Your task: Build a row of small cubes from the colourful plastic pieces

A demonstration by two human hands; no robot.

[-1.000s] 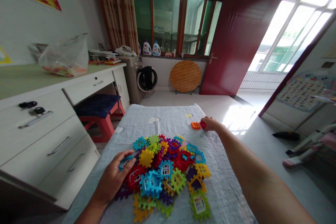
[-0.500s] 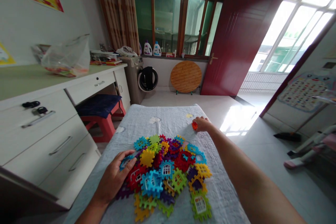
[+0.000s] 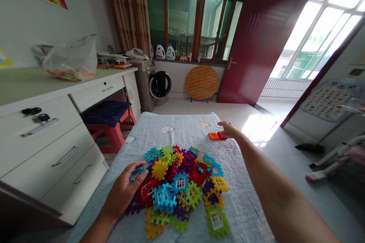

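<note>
Colourful plastic building blocks with notched edges lie in a heap (image 3: 194, 194) on the cloth-covered table. My left hand (image 3: 124, 186) rests at the heap's left edge, thumb and fingers apart, with a blue window block (image 3: 136, 175) in the gap between them. At the table's far right, my right hand (image 3: 228, 130) hovers over a red block (image 3: 221, 136), its fingers spread; whether the thumb touches the block cannot be made out. An orange block (image 3: 213, 136) lies directly left of the red one. A green window block (image 3: 217, 221) lies at the heap's near right.
The grey-blue cloth (image 3: 182, 125) covers the table. To the left stand a white desk (image 3: 64, 121) and a red stool (image 3: 114, 136) with a dark cushion. Beyond are a washing machine (image 3: 145, 83), a round wooden tabletop (image 3: 202, 82) and an open red door (image 3: 253, 45).
My right hand has let go of the orange block and shifted slightly right and up. A red block beside it now shows. My left hand stays in place.
</note>
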